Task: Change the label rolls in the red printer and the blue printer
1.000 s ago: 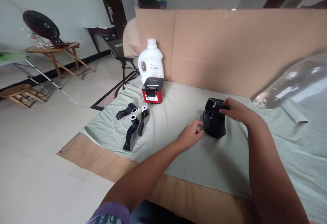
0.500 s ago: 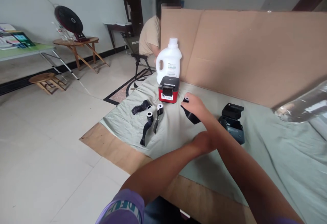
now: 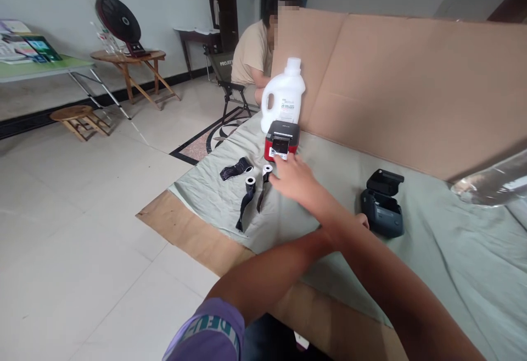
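Note:
My right hand (image 3: pixel 294 177) reaches across with its fingers apart, at the front of the red and black printer (image 3: pixel 284 135) and beside an upright black roll (image 3: pixel 267 170); no object shows in it. My left hand (image 3: pixel 363 220) is mostly hidden behind my right forearm; only some fingertips show, at the left side of a dark printer (image 3: pixel 382 215) with its lid raised. Further left, a second black roll (image 3: pixel 250 182) stands with its strip trailing toward the front edge, and a third roll (image 3: pixel 236 168) lies on its side.
A white jug (image 3: pixel 284 97) stands behind the red printer, before a tall cardboard panel (image 3: pixel 403 86). Clear plastic wrap (image 3: pixel 494 179) lies at the right. Beyond the cloth (image 3: pixel 432 273), a person (image 3: pixel 251 53) sits on a folding chair.
My right hand has moved left to the red printer, and the black roll it held is out of sight. My left hand has moved right, to the dark printer. The view has shifted slightly.

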Demonstrator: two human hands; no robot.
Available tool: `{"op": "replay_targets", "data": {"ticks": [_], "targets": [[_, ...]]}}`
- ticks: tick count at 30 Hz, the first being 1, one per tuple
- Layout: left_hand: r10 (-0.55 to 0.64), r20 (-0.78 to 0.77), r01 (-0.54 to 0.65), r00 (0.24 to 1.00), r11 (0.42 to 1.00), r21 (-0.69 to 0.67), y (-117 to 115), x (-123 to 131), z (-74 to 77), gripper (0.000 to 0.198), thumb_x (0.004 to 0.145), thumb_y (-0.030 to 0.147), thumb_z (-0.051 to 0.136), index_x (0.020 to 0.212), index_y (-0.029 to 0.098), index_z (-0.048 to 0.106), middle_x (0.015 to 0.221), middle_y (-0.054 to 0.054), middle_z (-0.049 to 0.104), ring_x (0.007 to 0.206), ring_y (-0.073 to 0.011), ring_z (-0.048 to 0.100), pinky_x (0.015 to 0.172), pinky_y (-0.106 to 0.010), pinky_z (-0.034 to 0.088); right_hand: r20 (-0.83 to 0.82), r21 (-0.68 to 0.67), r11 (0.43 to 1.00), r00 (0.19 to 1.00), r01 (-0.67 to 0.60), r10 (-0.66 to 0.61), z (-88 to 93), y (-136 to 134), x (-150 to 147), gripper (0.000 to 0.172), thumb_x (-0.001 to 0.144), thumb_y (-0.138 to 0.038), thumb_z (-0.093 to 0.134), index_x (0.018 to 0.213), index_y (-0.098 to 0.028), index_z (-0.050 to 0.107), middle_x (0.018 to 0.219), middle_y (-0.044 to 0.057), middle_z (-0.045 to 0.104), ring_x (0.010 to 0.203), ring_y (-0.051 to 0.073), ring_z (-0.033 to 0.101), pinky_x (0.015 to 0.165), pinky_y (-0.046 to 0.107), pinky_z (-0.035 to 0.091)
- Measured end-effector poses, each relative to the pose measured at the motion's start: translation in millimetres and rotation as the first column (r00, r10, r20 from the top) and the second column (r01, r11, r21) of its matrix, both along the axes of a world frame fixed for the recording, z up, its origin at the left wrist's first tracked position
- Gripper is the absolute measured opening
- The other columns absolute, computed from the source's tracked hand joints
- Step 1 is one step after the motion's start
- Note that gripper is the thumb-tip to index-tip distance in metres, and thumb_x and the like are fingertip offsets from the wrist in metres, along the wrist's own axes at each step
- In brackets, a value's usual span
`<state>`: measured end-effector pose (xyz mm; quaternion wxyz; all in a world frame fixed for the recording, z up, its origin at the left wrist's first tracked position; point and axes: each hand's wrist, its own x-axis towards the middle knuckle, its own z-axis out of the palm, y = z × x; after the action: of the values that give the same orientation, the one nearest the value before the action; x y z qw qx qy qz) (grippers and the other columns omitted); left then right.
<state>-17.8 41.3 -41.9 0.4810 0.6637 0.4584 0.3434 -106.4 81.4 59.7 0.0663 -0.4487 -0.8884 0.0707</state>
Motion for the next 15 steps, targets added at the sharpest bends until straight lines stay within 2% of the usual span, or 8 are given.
{"op": "replay_targets", "data": {"ticks": [3, 6, 8, 9, 11, 13, 15], "targets": [[-0.107, -0.134, 0.111, 0.985, 0.994, 0.024, -3, -6, 4.1, 0.011, 0.086, 0.026, 0.06, 0.097, 0.025, 0.063, 0.074, 0.002, 0.062, 0.065, -0.0143, 0.053, 0.063, -0.028, 0.039, -0.043, -0.001, 0.983, 0.982, -0.183, 0.183, -8.5, -15, -39, 0.04, 0.088, -0.05, 0.064, 0.113, -0.02, 0.069, 0.124, 0.02, 0.06, 0.122, 0.042, 0.046, 0.094, 0.052, 0.043], [-0.107, -0.232, 0.127, 0.967, 0.989, 0.076, -6, -9, 3.1, 0.018, 0.089, 0.034, 0.057, 0.105, 0.028, 0.062, 0.079, 0.002, 0.065, 0.065, -0.0139, 0.055, 0.058, -0.026, 0.035, 0.097, 0.016, 0.958, 0.954, -0.288, 0.285, -22.9, -18, -68, 0.017, 0.08, -0.029, 0.073, 0.093, -0.017, 0.073, 0.111, 0.018, 0.067, 0.119, 0.039, 0.051, 0.098, 0.05, 0.037], [-0.085, -0.232, 0.111, 0.969, 0.989, 0.099, -6, -9, 0.6, 0.019, 0.09, 0.036, 0.056, 0.106, 0.029, 0.063, 0.081, 0.002, 0.066, 0.068, -0.0144, 0.057, 0.06, -0.026, 0.037, 0.131, 0.0, 0.936, 0.928, -0.353, 0.35, -28.1, -18, -73, 0.007, 0.079, -0.016, 0.07, 0.085, -0.015, 0.073, 0.1, 0.018, 0.07, 0.109, 0.035, 0.058, 0.099, 0.049, 0.034], [-0.082, -0.228, 0.108, 0.97, 0.989, 0.105, -5, -8, -0.6, 0.02, 0.089, 0.036, 0.056, 0.107, 0.029, 0.063, 0.082, 0.002, 0.067, 0.07, -0.0147, 0.058, 0.061, -0.026, 0.038, 0.09, -0.017, 0.928, 0.924, -0.371, 0.371, -28.7, -18, -70, 0.007, 0.079, -0.014, 0.069, 0.085, -0.015, 0.072, 0.098, 0.016, 0.071, 0.104, 0.033, 0.061, 0.098, 0.048, 0.034], [-0.095, -0.224, 0.117, 0.97, 0.989, 0.091, -3, -7, -1.8, 0.02, 0.088, 0.035, 0.058, 0.107, 0.029, 0.063, 0.085, 0.002, 0.068, 0.075, -0.0151, 0.059, 0.064, -0.026, 0.039, -0.109, -0.059, 0.919, 0.918, -0.389, 0.381, -26.9, -18, -53, 0.01, 0.083, -0.017, 0.067, 0.092, -0.016, 0.069, 0.101, 0.013, 0.071, 0.098, 0.029, 0.064, 0.094, 0.044, 0.038], [-0.115, -0.216, 0.13, 0.97, 0.99, 0.055, 0, -5, -1.8, 0.02, 0.088, 0.033, 0.059, 0.107, 0.027, 0.063, 0.087, 0.002, 0.068, 0.077, -0.015, 0.059, 0.066, -0.025, 0.041, -0.359, -0.112, 0.915, 0.875, -0.386, 0.325, -23.2, -18, -24, 0.016, 0.085, -0.019, 0.065, 0.101, -0.019, 0.065, 0.104, 0.009, 0.07, 0.093, 0.024, 0.064, 0.086, 0.037, 0.043], [-0.127, -0.169, 0.131, 0.977, 0.991, 0.011, 3, -3, -2.1, 0.017, 0.087, 0.028, 0.06, 0.103, 0.024, 0.064, 0.084, 0.003, 0.067, 0.076, -0.0144, 0.059, 0.068, -0.025, 0.042, -0.539, -0.136, 0.918, 0.805, -0.372, 0.246, -19.8, -20, 14, 0.018, 0.087, -0.021, 0.062, 0.105, -0.021, 0.061, 0.104, 0.006, 0.07, 0.09, 0.021, 0.063, 0.081, 0.033, 0.045]]}}
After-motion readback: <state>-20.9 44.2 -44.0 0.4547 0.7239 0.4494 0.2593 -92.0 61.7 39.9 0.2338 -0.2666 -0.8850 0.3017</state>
